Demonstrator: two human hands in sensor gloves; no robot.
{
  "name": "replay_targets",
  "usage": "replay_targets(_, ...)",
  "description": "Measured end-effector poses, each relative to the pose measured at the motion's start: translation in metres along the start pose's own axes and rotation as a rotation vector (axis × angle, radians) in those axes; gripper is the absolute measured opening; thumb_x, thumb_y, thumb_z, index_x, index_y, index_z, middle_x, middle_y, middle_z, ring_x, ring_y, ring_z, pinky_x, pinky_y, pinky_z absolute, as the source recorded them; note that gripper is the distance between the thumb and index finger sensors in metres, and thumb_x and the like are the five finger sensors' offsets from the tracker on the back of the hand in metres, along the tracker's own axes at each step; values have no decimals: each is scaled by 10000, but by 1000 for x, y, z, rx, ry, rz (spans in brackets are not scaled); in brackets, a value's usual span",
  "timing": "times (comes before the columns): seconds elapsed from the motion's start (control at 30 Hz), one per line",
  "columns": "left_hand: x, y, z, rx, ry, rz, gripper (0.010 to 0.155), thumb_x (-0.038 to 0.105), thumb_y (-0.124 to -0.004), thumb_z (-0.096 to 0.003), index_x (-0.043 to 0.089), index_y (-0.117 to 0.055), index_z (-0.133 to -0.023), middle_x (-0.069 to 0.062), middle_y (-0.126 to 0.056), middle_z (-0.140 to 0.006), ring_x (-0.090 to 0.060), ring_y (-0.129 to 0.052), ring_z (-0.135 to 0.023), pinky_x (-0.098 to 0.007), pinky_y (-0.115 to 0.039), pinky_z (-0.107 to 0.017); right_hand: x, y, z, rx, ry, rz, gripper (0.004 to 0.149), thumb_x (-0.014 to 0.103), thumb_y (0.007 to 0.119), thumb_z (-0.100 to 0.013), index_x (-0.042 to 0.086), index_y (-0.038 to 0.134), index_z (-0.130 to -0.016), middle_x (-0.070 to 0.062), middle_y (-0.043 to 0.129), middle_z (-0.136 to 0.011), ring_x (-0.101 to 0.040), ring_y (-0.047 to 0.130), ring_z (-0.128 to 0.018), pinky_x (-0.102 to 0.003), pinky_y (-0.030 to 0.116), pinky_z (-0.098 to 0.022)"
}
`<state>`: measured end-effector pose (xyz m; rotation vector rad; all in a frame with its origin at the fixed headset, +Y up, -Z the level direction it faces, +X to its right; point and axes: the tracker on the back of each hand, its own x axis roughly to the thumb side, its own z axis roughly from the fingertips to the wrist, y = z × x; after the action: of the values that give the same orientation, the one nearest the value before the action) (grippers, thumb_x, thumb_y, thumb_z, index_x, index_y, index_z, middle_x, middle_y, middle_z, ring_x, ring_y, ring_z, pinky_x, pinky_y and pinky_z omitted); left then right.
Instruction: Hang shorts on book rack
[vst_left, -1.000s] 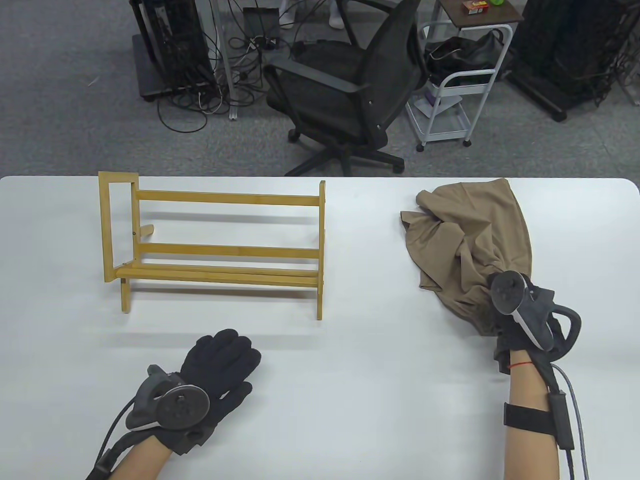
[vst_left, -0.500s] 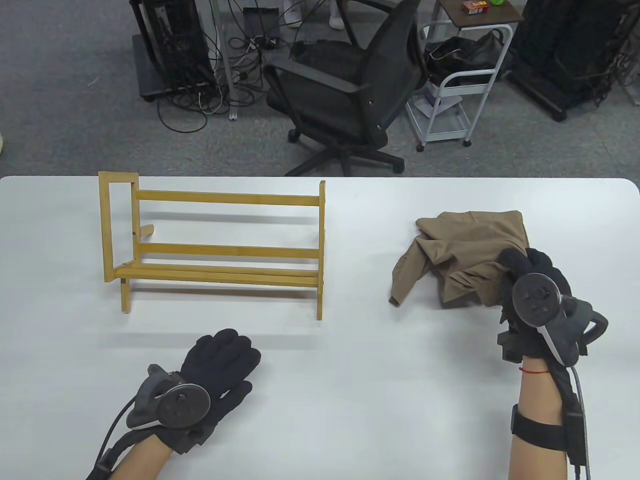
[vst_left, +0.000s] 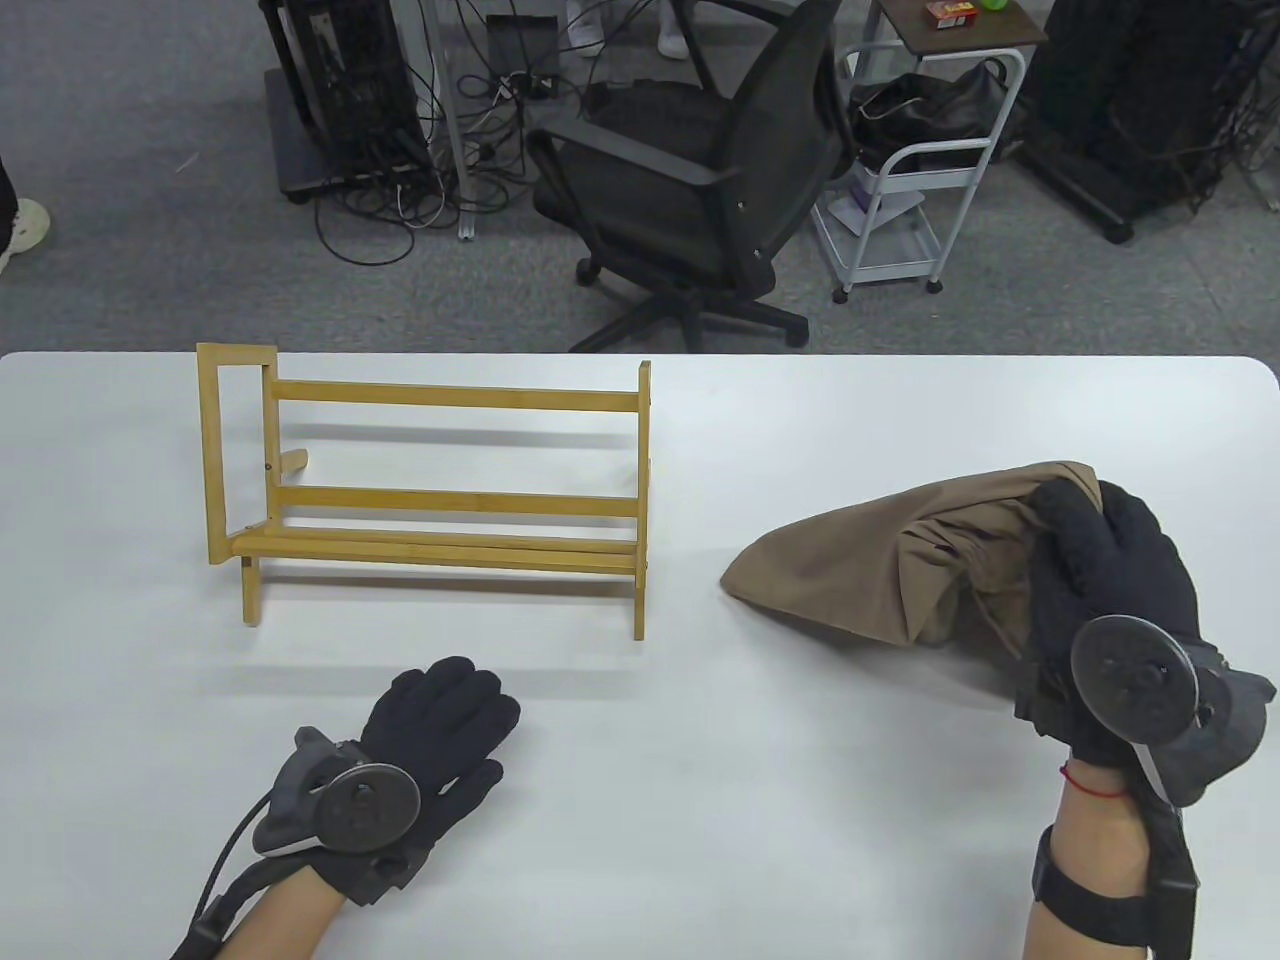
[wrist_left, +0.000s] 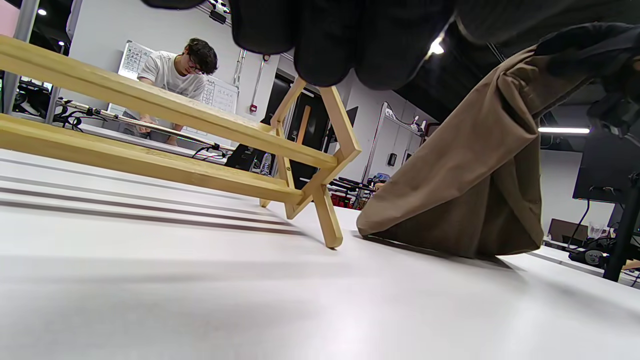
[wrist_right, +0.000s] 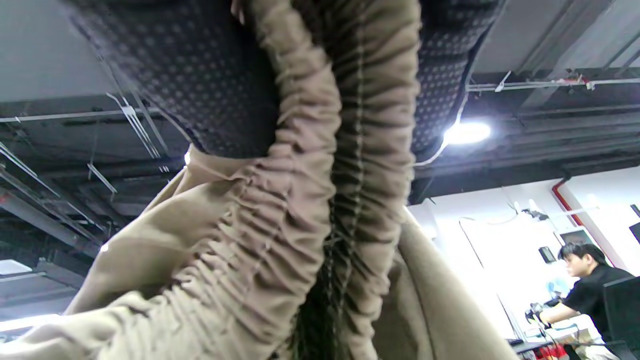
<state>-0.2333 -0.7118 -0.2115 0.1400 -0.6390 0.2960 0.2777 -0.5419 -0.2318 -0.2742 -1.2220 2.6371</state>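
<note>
Mostly my right hand (vst_left: 1110, 570) hides the gathered, ribbed waistband it grips; the soft tan shorts (vst_left: 860, 570) drape from it, their lower end on the white table (vst_left: 700, 800). My left hand (vst_left: 440, 725) rests flat, fingers spread, before the slatted wooden rack (vst_left: 440, 490), well apart from the shorts.

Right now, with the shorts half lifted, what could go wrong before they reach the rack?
The right hand grips only the bunched waistband, so the shorts may reach the book rack crumpled. Their lower end touches the table beside the rack's foot and could snag there. The left hand rests flat, bracing nothing.
</note>
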Motion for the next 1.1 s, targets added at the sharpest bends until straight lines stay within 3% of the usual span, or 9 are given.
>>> replay_targets(0.47,-1,1,0,6,0,0,597,537,-636,-483,289,-723,-1019,-15,-688,-1119,-347,-599,-1087,-623,-496,-716,13,-42,9,-127,-41,-78,430,350,912,-440,447,791,-841,5,850,-929,-187,975,-699,-335,892,-553)
replay_targets(1.1,-2,3,1,29,-4,-3,598,537,-636,-483,286,-724,-1019,-13,-688,-1118,-347,-601,-1086,-624,-497,-715,56,-66,25,-73,-198,-195,421,356,915,-433,446,804,-829,5,859,-923,-186,982,-690,-337,900,-542)
